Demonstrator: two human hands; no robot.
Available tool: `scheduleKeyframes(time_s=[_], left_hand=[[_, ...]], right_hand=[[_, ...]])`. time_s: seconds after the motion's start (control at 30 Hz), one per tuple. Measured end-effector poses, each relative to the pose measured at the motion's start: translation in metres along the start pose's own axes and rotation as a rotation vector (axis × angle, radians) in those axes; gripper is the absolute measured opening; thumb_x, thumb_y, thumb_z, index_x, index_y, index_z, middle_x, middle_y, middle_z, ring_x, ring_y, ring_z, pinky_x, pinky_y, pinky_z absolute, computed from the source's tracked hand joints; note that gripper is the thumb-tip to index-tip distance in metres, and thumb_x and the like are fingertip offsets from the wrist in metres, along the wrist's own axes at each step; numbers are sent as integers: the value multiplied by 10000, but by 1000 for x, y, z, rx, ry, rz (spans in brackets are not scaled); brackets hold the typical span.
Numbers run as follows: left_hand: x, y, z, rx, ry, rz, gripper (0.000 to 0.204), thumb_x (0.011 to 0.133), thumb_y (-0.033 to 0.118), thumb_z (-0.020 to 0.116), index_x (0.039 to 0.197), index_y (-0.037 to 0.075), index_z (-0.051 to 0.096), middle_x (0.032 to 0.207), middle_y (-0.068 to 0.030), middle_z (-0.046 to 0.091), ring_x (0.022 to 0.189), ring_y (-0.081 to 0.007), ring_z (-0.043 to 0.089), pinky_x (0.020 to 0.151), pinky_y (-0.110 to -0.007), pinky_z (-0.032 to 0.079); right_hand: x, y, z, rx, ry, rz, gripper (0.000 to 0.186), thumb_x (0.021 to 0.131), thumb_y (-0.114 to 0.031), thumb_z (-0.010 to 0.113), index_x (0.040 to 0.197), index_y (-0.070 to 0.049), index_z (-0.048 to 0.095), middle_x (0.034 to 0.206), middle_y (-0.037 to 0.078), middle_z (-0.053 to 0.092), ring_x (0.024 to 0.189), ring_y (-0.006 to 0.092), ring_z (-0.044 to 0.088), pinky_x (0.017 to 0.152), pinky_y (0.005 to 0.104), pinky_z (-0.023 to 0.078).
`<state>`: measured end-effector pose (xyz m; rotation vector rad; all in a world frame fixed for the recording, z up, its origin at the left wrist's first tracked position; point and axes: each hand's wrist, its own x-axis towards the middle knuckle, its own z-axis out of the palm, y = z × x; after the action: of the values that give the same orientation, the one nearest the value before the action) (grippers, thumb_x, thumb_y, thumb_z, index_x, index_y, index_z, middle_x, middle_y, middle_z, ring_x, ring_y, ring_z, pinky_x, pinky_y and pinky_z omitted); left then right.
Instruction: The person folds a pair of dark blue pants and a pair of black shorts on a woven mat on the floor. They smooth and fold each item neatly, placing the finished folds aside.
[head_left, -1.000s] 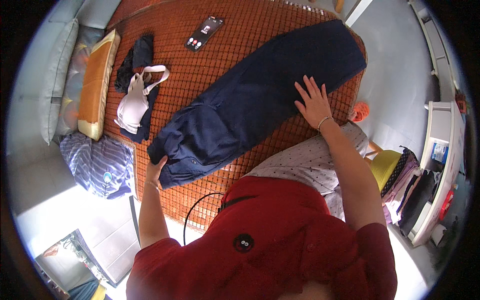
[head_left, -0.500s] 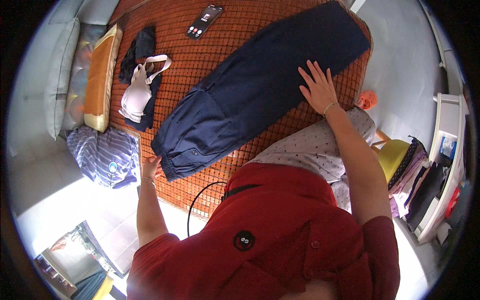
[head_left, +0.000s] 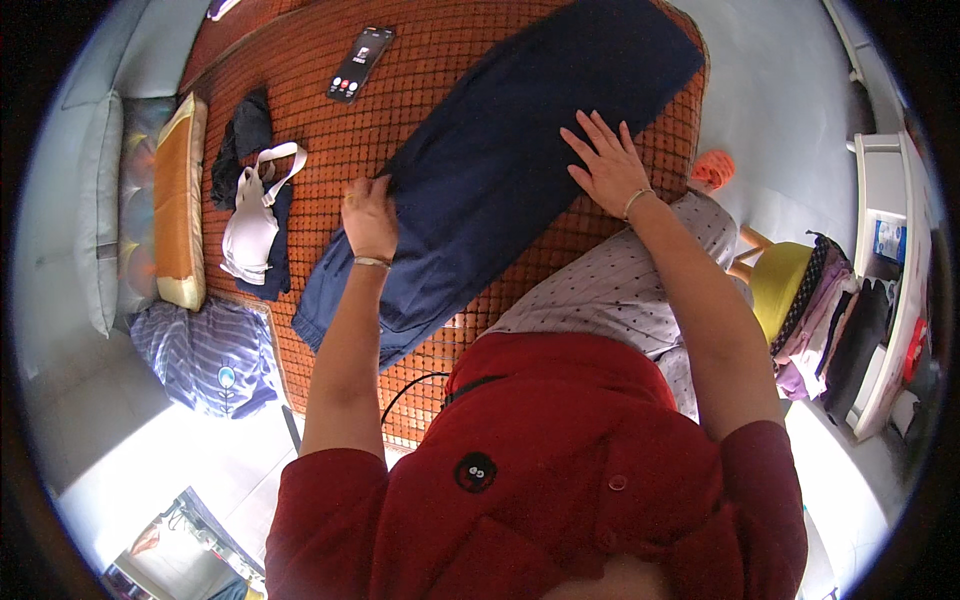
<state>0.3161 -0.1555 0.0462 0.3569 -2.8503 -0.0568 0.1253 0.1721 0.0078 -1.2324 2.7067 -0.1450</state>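
A pair of dark navy trousers (head_left: 490, 150) lies folded lengthwise across the woven brown mat, its elastic waistband end toward me at the left. Spread flat, my right hand (head_left: 612, 168) presses on the trousers near their right long edge, fingers apart. At the opposite long edge, above the waistband, is my left hand (head_left: 370, 222). Its fingers look bent and somewhat blurred, so whether they pinch the cloth is unclear. The left forearm covers part of the waistband end.
Left of the trousers lie a pale bra (head_left: 250, 235) and dark folded clothes (head_left: 252, 122). A phone (head_left: 360, 65) rests on the brown mat (head_left: 310, 110). An orange-topped pillow (head_left: 180, 205) and striped cloth (head_left: 205, 355) line the left side. Garments hang over a yellow chair (head_left: 785, 290) at right.
My left hand has left the waistband and moved up along the trousers' far edge. My right hand stays flat on the cloth. The whole view has shifted slightly.
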Motion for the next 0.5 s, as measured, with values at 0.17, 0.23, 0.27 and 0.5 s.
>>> scheduleKeyframes(time_s=[0.17,0.23,0.27,0.5], left_hand=[[-7,15,-14,-97,151,76,288,790,21,612,1073,61,645,909,-121,546,863,-329,537,787,-441,458],[-26,17,0,-153,60,140,270,799,28,615,1065,57,653,900,-122,542,852,-324,535,791,-440,457],[-34,20,5,-152,-44,100,280,823,59,624,1099,66,663,975,-119,559,918,-305,537,831,-431,448],[-60,28,14,-31,-161,-19,476,977,423,484,1395,196,506,1506,-157,345,1411,-385,275,1114,-612,211]], right_hand=[[1,-1,-3,-5,-15,3,527,1016,-412,365,1511,-248,289,1604,58,146,1484,251,105,1198,527,91],[3,-3,-5,10,-2,4,518,1012,-401,380,1500,-238,316,1593,66,179,1478,259,133,1194,532,106],[3,-3,-7,11,2,3,514,1010,-396,387,1494,-232,330,1588,69,195,1475,263,147,1192,535,113],[42,-58,-32,80,254,-111,492,996,-380,433,1461,-221,396,1562,70,267,1455,243,220,1187,540,130]])
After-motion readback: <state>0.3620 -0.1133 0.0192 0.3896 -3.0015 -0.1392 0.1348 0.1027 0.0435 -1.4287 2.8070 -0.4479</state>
